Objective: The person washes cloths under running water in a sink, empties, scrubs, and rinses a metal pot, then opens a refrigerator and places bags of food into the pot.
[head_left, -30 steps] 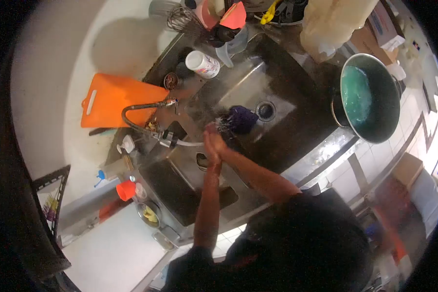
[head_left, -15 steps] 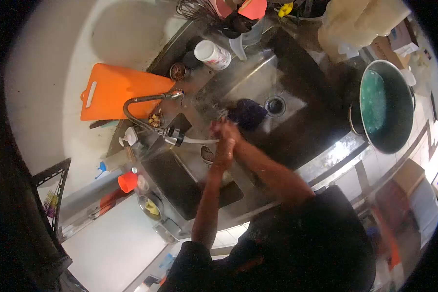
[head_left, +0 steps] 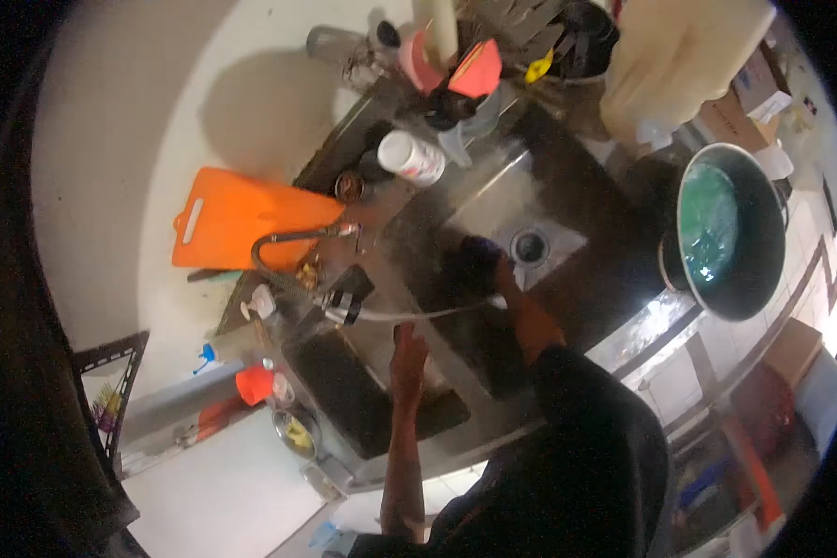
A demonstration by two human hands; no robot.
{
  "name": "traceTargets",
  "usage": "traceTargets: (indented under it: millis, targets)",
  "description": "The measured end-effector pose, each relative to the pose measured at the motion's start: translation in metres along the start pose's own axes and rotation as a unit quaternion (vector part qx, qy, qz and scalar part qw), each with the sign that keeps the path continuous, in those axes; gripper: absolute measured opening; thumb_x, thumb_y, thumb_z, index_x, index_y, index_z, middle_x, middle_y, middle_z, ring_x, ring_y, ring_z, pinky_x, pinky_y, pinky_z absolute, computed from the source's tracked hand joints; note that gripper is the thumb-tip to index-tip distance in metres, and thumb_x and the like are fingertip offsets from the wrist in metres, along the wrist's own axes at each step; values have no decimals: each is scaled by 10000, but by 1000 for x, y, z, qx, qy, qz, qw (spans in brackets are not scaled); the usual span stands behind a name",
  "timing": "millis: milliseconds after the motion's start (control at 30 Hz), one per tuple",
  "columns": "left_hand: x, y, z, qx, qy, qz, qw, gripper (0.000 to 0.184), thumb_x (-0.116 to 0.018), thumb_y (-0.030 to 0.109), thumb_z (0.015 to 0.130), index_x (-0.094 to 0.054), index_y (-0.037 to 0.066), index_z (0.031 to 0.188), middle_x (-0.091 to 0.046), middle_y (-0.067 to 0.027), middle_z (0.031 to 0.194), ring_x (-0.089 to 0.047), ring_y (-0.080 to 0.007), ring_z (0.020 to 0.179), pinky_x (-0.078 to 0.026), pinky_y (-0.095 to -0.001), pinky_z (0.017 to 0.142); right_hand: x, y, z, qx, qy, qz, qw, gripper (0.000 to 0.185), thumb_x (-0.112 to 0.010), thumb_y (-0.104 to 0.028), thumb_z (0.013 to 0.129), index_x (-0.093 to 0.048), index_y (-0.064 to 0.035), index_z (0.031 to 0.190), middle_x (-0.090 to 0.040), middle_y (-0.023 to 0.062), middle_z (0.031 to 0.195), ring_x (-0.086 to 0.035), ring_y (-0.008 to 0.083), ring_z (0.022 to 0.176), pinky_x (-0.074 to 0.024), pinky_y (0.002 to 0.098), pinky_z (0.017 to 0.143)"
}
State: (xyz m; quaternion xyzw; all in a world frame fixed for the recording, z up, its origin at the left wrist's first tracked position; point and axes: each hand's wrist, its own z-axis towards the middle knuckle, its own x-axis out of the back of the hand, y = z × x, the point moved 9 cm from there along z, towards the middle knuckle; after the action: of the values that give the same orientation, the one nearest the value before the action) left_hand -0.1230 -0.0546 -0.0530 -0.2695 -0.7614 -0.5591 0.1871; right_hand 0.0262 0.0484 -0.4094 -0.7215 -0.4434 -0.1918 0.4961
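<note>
A metal sink with two basins lies before me, water streaming from the flexible faucet [head_left: 341, 305]. My right hand [head_left: 506, 281] is in the larger basin [head_left: 507, 195], at the edge of a dark purple cloth-like bundle [head_left: 479, 260] beside the drain [head_left: 529, 246]. Blur and shadow hide its fingers. My left hand [head_left: 409, 352] is over the smaller basin's edge, fingers pointing forward. They are at a small dark oval object [head_left: 402, 332], partly covered by the hand; whether they grip it is unclear.
An orange cutting board [head_left: 251, 219] leans behind the faucet. A white tub [head_left: 411, 158] stands at the sink's back edge, near holders with utensils. To the right is a large pot [head_left: 732, 232] with green soapy liquid. A metal bowl [head_left: 296, 433] sits at left.
My hands were together under the water and have separated. The right moved to the dark bundle by the drain, the left back toward the small oval object. The view has shifted slightly.
</note>
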Motion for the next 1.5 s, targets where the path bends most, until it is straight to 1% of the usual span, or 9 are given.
traceTargets:
  millis: [133, 200, 433, 533, 733, 933, 1000, 1267, 1500]
  targets:
    - [-16, -26, 10, 48, -47, -26, 997, 433, -519, 205, 944, -431, 18, 1326, -447, -144, 1354, -419, -239, 1259, -371, -374, 1004, 20, -1, -4, 23, -72, 74, 994, 505, -604, -403, 804, -565, -50, 1162, -557, 191, 1201, -534, 344, 1086, -418, 431, 929]
    - [-41, -57, 18, 136, -39, -380, 914, 475, -599, 216, 899, -460, 22, 1310, -430, -143, 1371, -435, -245, 1240, -385, -346, 994, 55, -19, -23, 45, -124, 110, 985, 507, -602, -415, 801, -576, -47, 1148, -565, 188, 1192, -543, 340, 1076, -425, 419, 922]
    - [-53, 38, 70, -119, 74, 64, 988, 597, -724, 258, 797, -473, 28, 1288, -522, -113, 1190, -532, -220, 1085, -476, -357, 874, 216, -166, -132, 317, -113, 130, 933, 502, -643, -397, 780, -610, -5, 1090, -600, 203, 1127, -584, 316, 1017, -444, 377, 901]
    - [-82, -16, 78, -139, -72, -146, 977, 574, -728, 302, 783, -507, 10, 1225, -553, -116, 1055, -565, -209, 964, -488, -346, 792, 290, -182, -155, 337, -24, 299, 892, 487, -700, -327, 752, -600, 31, 1068, -604, 205, 1092, -590, 301, 996, -444, 379, 884]
    - [-23, -101, 77, 210, 38, -193, 958, 321, -584, 192, 840, -573, -21, 1080, -581, -136, 972, -568, -220, 920, -450, -374, 795, 366, -150, -160, 257, 50, 283, 923, 494, -744, -291, 732, -588, 49, 1055, -598, 203, 1020, -578, 264, 977, -454, 366, 845]
    - [35, 46, 61, -23, 198, -110, 974, 342, -459, 275, 872, -609, 18, 1039, -601, -146, 953, -564, -231, 914, -391, -376, 883, 312, -135, -169, 210, 11, 82, 974, 583, -827, -322, 606, -573, -15, 1033, -534, 192, 1134, -557, 356, 1003, -438, 424, 880]
    - [25, 59, 71, -70, 152, -58, 984, 333, -458, 238, 861, -620, 42, 1076, -604, -164, 1026, -559, -262, 1000, -400, -365, 894, 330, -200, -216, 409, 184, 150, 881, 656, -834, -260, 592, -531, -18, 1120, -518, 184, 1182, -514, 323, 1091, -429, 416, 887]
    - [40, 86, 59, -162, 156, -41, 973, 368, -454, 204, 833, -615, -74, 1014, -641, -238, 932, -604, -361, 963, -441, -404, 866, 240, -255, -186, 324, 127, 382, 856, 402, -710, -276, 680, -595, -8, 957, -603, 212, 971, -581, 390, 956, -456, 470, 802]
    - [19, 59, 43, 9, 118, -574, 810, 199, -464, 231, 869, -518, 96, 734, -462, -19, 618, -475, -161, 567, -392, -331, 540, 184, -202, -106, 161, 184, 56, 968, 354, -600, -359, 778, -613, -54, 957, -612, 200, 1056, -596, 384, 930, -458, 503, 749]
